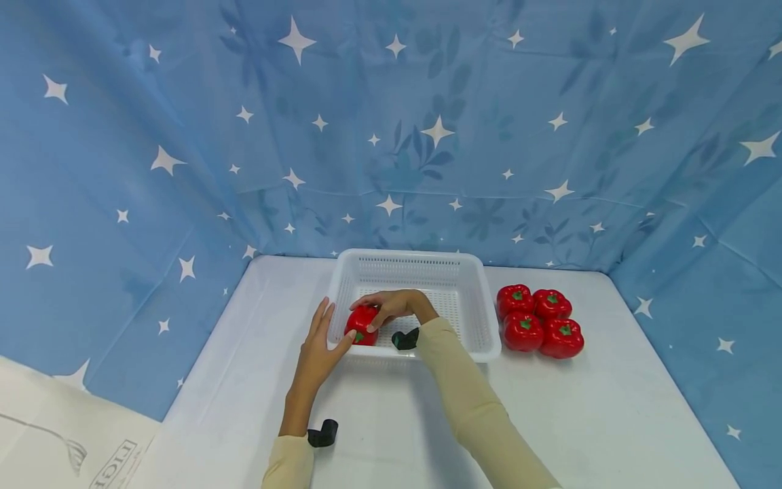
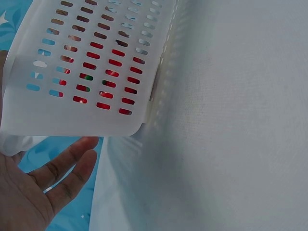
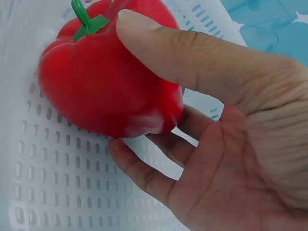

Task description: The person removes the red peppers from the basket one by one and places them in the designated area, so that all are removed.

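Note:
A glossy red bell pepper [image 1: 364, 318] with a green stem sits in the front left corner of a white perforated plastic basket [image 1: 409, 256]. My right hand [image 1: 397, 304] reaches in from above and holds the pepper. In the right wrist view its thumb [image 3: 159, 43] lies across the pepper's side, with the other fingers around the lower side. My left hand [image 1: 316, 356] is at the basket's front left corner, fingers extended along the outside and thumb over the rim beside the pepper. The left wrist view shows two straight fingers [image 2: 72, 168] by the basket's corner.
Several more red bell peppers [image 1: 523, 331] stand grouped on the white table [image 1: 391, 421], right of the basket. A blue curtain [image 1: 427, 136] with white stars hangs behind and at both sides. Small black wrist devices [image 1: 324, 433] show near both sleeves.

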### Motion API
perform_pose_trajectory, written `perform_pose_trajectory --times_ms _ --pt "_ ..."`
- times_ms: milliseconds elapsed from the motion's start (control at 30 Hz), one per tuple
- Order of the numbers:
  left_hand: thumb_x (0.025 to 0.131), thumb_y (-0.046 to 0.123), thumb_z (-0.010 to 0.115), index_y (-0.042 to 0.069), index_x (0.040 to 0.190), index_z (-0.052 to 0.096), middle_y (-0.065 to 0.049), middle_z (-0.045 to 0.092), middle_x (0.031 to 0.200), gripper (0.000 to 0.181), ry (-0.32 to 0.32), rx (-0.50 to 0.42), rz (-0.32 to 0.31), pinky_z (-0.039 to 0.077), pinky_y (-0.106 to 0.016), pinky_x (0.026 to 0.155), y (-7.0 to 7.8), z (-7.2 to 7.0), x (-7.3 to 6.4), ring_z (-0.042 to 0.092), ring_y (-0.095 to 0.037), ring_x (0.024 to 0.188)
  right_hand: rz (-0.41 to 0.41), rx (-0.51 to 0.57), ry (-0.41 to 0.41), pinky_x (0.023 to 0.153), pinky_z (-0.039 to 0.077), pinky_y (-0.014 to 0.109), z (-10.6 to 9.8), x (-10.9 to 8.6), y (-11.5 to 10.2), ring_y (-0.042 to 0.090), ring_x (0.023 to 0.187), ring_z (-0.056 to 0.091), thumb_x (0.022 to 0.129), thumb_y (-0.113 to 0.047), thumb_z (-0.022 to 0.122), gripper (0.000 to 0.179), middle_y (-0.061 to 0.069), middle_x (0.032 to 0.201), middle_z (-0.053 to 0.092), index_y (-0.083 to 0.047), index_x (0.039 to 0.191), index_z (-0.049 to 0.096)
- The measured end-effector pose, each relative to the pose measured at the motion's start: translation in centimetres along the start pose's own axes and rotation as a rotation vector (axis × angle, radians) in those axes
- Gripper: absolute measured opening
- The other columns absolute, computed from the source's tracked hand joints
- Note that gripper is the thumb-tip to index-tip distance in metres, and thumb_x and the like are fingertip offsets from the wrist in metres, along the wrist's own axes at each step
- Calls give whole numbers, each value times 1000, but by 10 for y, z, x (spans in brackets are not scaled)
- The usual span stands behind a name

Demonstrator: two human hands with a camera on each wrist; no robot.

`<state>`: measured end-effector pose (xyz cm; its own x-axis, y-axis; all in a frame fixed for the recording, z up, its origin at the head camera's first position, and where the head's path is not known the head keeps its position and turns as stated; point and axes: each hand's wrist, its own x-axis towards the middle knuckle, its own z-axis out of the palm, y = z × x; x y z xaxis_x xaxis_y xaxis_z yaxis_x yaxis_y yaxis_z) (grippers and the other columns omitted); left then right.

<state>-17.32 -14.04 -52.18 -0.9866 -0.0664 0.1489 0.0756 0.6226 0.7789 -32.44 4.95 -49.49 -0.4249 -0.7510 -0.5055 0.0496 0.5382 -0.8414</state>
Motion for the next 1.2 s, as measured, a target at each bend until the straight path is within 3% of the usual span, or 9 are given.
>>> perform_pose_trajectory --times_ms 300,733,1200 --pt "87 52 65 25 155 28 9 16 164 82 2 1 18 47 -59 96 1 0 0 35 -36 144 58 -11 1 101 53 41 3 -2 -4 22 125 46 79 -8 77 70 4 137 49 -21 141 48" --pt "86 52 66 24 154 29 7 18 164 82 9 4 23 48 -59 95 0 0 0 32 -35 146 106 4 107 93 57 45 4 -3 -5 22 114 55 76 -17 81 56 5 127 56 -18 126 55" --pt "87 51 65 23 154 30 8 18 164 81 17 3 22 45 -60 98 -2 2 0 35 -37 144 205 -28 100 87 60 41 5 -4 -4 24 113 55 71 -22 84 68 5 125 56 -17 132 54"
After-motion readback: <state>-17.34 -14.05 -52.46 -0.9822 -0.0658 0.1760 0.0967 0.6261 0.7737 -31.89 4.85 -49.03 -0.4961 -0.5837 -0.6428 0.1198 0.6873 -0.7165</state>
